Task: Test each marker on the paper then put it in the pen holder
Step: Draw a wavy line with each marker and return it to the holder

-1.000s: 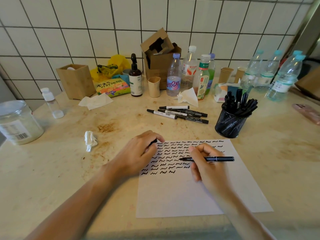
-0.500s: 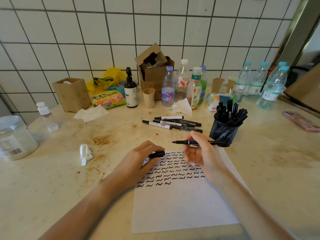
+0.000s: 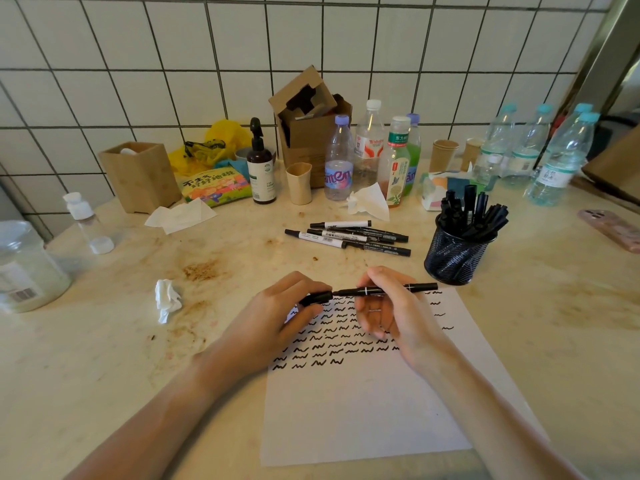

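A white paper (image 3: 363, 410) with several rows of black squiggles lies in front of me. My right hand (image 3: 394, 313) holds a black marker (image 3: 377, 290) level above the paper's top edge, tip pointing left. My left hand (image 3: 277, 320) pinches the black cap (image 3: 316, 298), whose mouth meets the marker's tip. Several more markers (image 3: 346, 236) lie in a loose pile beyond my hands. At the right stands a black mesh pen holder (image 3: 453, 259) with several markers upright in it.
Bottles (image 3: 339, 161), paper cups, a cardboard box (image 3: 308, 133), a bamboo box (image 3: 140, 174) and tissues line the tiled wall. A crumpled tissue (image 3: 166, 299) and a plastic jar (image 3: 24, 268) sit at the left; a phone (image 3: 613, 228) lies at the right.
My right hand lifted the marker off the paper and brought its tip leftward to the cap held in my left hand. The view tilted down slightly.
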